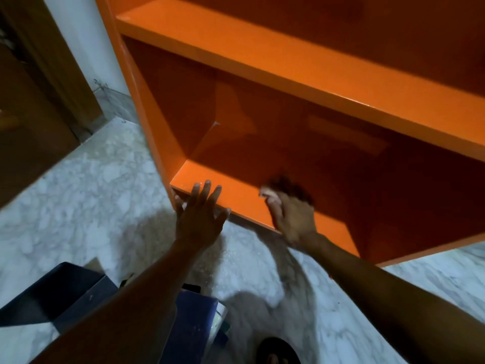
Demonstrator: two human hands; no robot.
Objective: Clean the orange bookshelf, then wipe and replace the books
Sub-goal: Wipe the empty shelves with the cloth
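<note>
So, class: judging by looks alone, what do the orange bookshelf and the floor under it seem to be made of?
Orange bookshelf: probably painted or laminated board with a smooth, glossy finish; its inner panels show faint reflections and its edges are crisp and flat. Floor: looks like polished marble or marble-look tile, pale with grey veining; which one cannot be told.

Floor here is white and grey veined marble (pixel 99 185), pretty glossy, and it fills most of the lower half of the view. Up and to the left of that marble there's a dark brown wooden door (pixel 29 122) with its frame, kinda in shadow. Just right of the door, a strip of pale white wall (pixel 86 35) runs down to a marble skirting (pixel 118 101) where it meets the floor. Lighting is dim and warm-ish overall, with soft dark shadows (pixel 252 298) lying across the marble toward the bottom middle.
</note>
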